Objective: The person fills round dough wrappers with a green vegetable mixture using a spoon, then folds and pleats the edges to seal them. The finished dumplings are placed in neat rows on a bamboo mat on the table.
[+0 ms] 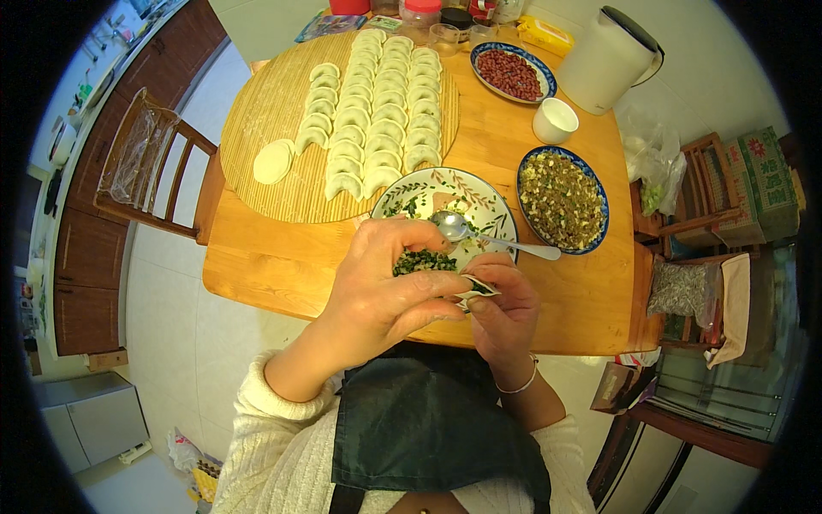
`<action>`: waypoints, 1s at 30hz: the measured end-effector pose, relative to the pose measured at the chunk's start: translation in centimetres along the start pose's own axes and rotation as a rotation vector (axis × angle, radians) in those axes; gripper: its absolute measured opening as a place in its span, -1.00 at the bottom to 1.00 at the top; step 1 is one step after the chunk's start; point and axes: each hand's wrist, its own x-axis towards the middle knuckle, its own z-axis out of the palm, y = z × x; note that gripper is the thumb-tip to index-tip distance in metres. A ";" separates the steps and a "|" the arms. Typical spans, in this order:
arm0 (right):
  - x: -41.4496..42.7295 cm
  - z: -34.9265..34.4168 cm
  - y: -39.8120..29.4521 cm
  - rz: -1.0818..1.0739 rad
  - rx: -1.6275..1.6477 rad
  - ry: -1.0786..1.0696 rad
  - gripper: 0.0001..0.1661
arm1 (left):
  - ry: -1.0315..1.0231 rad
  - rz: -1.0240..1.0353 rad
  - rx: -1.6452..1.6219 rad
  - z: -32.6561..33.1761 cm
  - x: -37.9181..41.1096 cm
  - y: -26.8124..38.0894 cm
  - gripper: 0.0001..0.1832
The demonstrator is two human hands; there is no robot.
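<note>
Between my hands is a folded dumpling wrapper (476,290) with green filling showing at its open edge. My left hand (398,276) pinches its left part, and my right hand (507,299) pinches its right end. Behind them stands a patterned bowl (494,199) holding chopped green filling (424,261); a metal spoon (453,226) lies in it, its handle over the right rim. Beyond, rows of folded dumplings (390,112) cover the right part of a round slatted mat (257,103). A small stack of round wrappers (273,162) lies at the mat's left.
On the wooden table (257,270), a blue-rimmed plate of chopped filling (563,199) sits right of the bowl. Behind it are a white cup (555,121), a plate of red beans (512,74) and a white electric kettle (607,61). Jars (420,16) line the back. Wooden chairs flank the table.
</note>
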 end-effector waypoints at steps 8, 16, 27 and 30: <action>0.0 0.1 -0.3 -0.028 -0.108 -0.030 -0.74 | -0.152 0.025 -0.045 -0.6 1.1 -0.3 -0.81; 0.0 0.2 -0.2 -0.064 -0.176 -0.025 -0.77 | -0.032 -0.165 -0.337 0.5 0.3 -1.0 -0.80; 0.1 0.5 -0.2 -0.043 -0.154 -0.045 -0.67 | -0.037 -0.106 -0.302 0.3 0.0 -1.3 -0.83; 0.1 0.8 -0.5 -0.033 -0.147 -0.057 -0.62 | 0.044 -0.069 -0.186 0.5 -0.4 -1.0 -0.86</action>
